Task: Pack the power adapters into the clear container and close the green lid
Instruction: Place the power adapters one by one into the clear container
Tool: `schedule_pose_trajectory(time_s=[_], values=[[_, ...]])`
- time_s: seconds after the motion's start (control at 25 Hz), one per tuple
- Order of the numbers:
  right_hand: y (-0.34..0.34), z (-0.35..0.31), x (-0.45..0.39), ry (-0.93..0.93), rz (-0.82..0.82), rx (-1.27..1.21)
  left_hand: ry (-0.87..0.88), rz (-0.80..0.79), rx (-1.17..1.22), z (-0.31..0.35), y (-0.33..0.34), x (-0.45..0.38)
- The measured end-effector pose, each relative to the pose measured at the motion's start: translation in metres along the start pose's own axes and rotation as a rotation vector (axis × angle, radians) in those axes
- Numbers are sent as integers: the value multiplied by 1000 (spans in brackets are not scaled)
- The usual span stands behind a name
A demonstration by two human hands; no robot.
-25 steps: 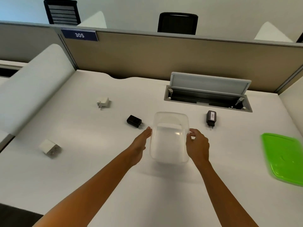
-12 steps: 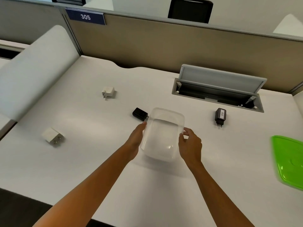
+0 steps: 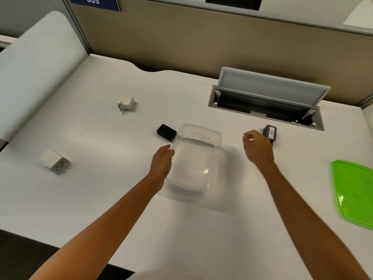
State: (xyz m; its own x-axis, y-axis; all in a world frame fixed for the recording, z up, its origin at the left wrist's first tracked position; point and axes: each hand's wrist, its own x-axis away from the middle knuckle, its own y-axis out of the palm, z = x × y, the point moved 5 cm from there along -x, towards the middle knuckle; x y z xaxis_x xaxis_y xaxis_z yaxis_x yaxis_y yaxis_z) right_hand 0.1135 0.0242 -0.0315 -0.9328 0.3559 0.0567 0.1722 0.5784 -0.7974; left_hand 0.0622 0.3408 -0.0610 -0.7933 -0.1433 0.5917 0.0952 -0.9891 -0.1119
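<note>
Clear container sits empty at mid-desk, green lid far right.
Left hand rests open against its left wall; right hand, loosely curled and empty, reaches a black adapter.

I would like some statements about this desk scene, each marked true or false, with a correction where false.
1. The clear container is empty. True.
2. The green lid sits on the container. False: it lies apart on the desk, far to the right.
3. Four adapters lie on the desk. True: two white, and, and two black, and.
4. The right hand holds the container's rim. False: it is beside the labelled black adapter, away from the container.
5. The left hand is at the container's left side. True.
</note>
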Motion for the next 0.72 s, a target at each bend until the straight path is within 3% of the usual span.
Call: schedule_pose_trajectory(time_s=[0.16, 0.36, 0.52, 0.72], values=[[-21, 30, -70, -126, -147, 408, 4, 27, 25, -3, 3, -4], [-20, 59, -107, -141, -425, 532, 42, 66, 31, -10, 3, -5], [-16, 66, -119, -144, -453, 572, 69, 59, 41, -13, 3, -3], [-20, 74, -115, -280, -406, 698, 88, 63, 41, -14, -1, 2]])
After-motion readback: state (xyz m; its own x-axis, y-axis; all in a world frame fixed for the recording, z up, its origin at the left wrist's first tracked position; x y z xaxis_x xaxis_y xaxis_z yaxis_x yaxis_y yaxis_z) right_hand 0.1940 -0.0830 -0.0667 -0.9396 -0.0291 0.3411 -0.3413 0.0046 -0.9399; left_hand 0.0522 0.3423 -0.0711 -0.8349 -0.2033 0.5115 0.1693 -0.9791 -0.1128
